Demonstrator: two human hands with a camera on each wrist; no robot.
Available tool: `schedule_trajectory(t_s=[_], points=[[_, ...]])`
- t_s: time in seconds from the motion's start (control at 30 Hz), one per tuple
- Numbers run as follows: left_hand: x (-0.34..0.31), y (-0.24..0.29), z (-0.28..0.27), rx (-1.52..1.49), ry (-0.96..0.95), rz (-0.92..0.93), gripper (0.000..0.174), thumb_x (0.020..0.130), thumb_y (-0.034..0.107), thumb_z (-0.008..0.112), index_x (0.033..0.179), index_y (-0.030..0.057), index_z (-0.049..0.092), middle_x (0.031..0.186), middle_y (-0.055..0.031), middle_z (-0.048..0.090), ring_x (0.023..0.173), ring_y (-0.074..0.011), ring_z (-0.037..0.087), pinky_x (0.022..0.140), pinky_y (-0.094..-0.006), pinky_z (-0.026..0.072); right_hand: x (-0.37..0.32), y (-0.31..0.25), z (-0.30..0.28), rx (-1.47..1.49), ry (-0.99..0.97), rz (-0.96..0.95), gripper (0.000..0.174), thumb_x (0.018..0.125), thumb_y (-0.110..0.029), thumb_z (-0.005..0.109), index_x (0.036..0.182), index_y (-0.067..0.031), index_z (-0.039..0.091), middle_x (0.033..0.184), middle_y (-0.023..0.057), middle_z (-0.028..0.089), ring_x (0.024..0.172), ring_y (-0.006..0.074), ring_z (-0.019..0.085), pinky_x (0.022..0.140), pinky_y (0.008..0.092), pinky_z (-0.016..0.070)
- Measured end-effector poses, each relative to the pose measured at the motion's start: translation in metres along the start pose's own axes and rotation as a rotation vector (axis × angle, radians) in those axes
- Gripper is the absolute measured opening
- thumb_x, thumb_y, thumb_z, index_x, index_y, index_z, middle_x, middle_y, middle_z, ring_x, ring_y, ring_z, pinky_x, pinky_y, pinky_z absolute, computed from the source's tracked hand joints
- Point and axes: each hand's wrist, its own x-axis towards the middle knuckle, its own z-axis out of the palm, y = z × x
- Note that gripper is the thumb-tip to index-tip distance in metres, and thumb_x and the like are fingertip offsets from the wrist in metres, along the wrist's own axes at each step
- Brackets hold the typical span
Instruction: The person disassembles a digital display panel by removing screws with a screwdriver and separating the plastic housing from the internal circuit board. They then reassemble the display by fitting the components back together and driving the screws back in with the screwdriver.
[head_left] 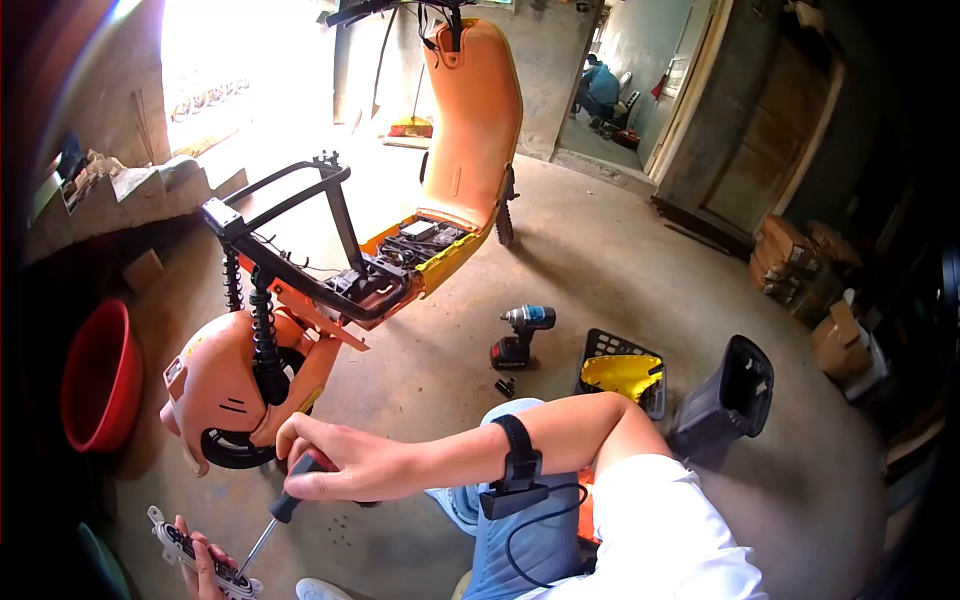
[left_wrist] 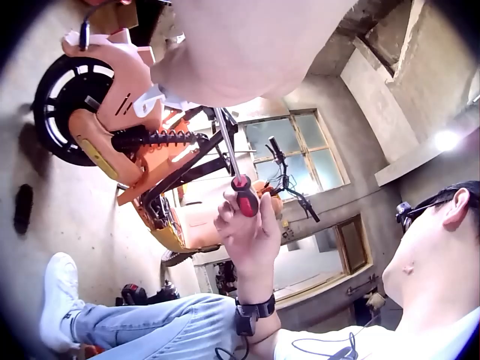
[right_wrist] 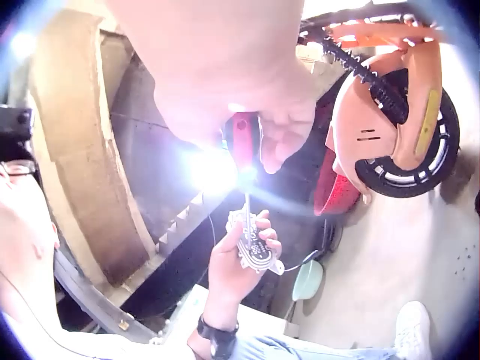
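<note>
My right hand grips a screwdriver with a red and black handle, its metal shaft slanting down to the left. The tip meets a small oblong white-and-dark part with mounting ears, which looks like a vehicle lamp. From below and beside, my left hand holds this part, fingers and thumb around its edges. In the right wrist view, the part shows pale rings and rows on its face, with the screwdriver shaft ending on it. The left wrist view shows the right hand around the handle.
A partly stripped orange scooter stands ahead, its rear wheel cover nearest. On the floor are a cordless drill, a black crate with a yellow panel, a black bin, a red basin and several small screws.
</note>
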Motion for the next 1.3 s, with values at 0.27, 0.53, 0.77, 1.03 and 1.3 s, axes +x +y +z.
schedule_trajectory(t_s=[0.27, 0.53, 0.77, 1.03, 1.3], points=[[0.001, 0.0, -0.001, -0.016, 0.005, -0.005, 0.036, 0.099, 0.009, 0.059, 0.133, 0.0037, 0.049, 0.091, -0.0013, 0.057, 0.079, -0.0094, 0.055, 0.071, -0.0234, 0.047, -0.005, -0.021, -0.003, 0.086, -0.06, 0.12, 0.038, 0.094, -0.034, 0.06, 0.111, -0.0029, 0.045, 0.091, 0.0091, 0.06, 0.081, 0.0143, 0.055, 0.074, 0.0312, 0.0449], [0.001, 0.002, -0.001, -0.019, 0.042, -0.012, 0.037, 0.098, 0.008, 0.06, 0.133, 0.0031, 0.05, 0.093, -0.0018, 0.059, 0.08, -0.0097, 0.055, 0.072, -0.0233, 0.0467, 0.017, 0.027, 0.003, -0.046, 0.007, -0.409, 0.042, 0.095, -0.034, 0.062, 0.114, -0.0027, 0.042, 0.084, 0.0083, 0.056, 0.068, 0.0145, 0.057, 0.063, 0.0284, 0.0467], [0.019, -0.011, -0.017, -0.036, -0.016, 0.02, 0.047, 0.098, 0.01, 0.056, 0.143, 0.0038, 0.042, 0.104, -0.001, 0.055, 0.085, -0.0082, 0.052, 0.075, -0.0229, 0.0446, 0.007, 0.004, 0.0, 0.051, -0.071, -0.058, 0.043, 0.095, -0.031, 0.063, 0.121, -0.004, 0.041, 0.088, 0.0072, 0.058, 0.078, 0.0092, 0.055, 0.067, 0.0263, 0.0446], [0.007, -0.007, 0.0, -0.058, -0.016, 0.014, 0.063, 0.091, 0.012, 0.065, 0.147, 0.0056, 0.037, 0.109, 0.0016, 0.055, 0.09, -0.0071, 0.054, 0.079, -0.0228, 0.044, -0.002, -0.004, -0.004, -0.285, 0.139, -0.041, 0.034, 0.099, -0.03, 0.058, 0.117, -0.0024, 0.049, 0.079, 0.0032, 0.063, 0.059, 0.006, 0.054, 0.053, 0.0223, 0.044], [0.008, -0.009, -0.014, -0.062, -0.031, -0.005, 0.056, 0.093, 0.011, 0.063, 0.144, 0.0012, 0.04, 0.106, 0.0, 0.058, 0.091, -0.0096, 0.055, 0.083, -0.0266, 0.0446, -0.003, -0.01, 0.006, -0.269, 0.153, -0.091, 0.059, 0.091, -0.046, 0.065, 0.127, -0.0046, 0.045, 0.095, 0.0077, 0.06, 0.073, 0.0076, 0.055, 0.064, 0.0193, 0.0446]])
